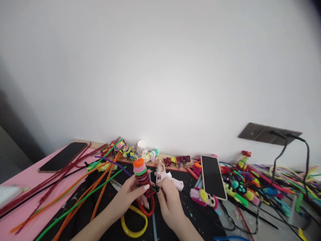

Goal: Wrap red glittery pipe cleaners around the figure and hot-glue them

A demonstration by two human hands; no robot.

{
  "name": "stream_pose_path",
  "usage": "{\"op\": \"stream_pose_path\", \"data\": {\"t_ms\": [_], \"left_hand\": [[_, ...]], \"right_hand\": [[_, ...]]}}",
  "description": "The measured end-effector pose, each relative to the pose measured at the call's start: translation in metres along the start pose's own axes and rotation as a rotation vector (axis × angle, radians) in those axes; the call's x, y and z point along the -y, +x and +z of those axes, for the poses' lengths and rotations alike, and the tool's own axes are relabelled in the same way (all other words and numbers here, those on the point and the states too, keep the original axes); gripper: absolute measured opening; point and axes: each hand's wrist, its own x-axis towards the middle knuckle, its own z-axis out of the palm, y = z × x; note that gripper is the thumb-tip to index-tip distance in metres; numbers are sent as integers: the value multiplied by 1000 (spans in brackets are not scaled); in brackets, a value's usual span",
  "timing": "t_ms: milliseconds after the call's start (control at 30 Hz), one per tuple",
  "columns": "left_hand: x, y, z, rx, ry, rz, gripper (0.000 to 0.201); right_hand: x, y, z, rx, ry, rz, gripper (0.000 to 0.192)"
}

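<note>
My left hand [130,190] is wrapped round a pipe-cleaner figure [142,177], a coiled dark red body with pink and green bands and an orange top. It stands nearly upright in the fingers. On its lower right side, my right hand [169,201] pinches the dark red pipe cleaner; the exact grip is partly hidden by the fingers. Just behind the right hand lies a pale glue gun [178,184], not held. Scissors with a yellow handle [135,232] and a red handle [149,213] rest beneath the hands, their blade partly covered by the left hand.
Loose orange pipe cleaners [99,197] spread to the left, over a pink sheet [27,209]. A dark phone [63,156] is there too. Right of the hands are another phone [213,177], a small figure [204,198] and tangled pipe cleaners. A paper cup [142,148] stands by the wall.
</note>
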Motion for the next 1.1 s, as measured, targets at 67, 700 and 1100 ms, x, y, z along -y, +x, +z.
{"op": "stream_pose_path", "data": {"t_ms": [67, 700, 1100], "left_hand": [[0, -1, 0, 22, -12, -11, 59], [0, -3, -2, 139, -90, -49, 66], [8, 2, 0, 28, -107, -40, 51]], "right_hand": [[0, 0, 0, 2, 4, -1, 17], [-2, 2, 3, -18, -10, 13, 17], [0, 1, 4, 38, -67, -13, 17]]}}
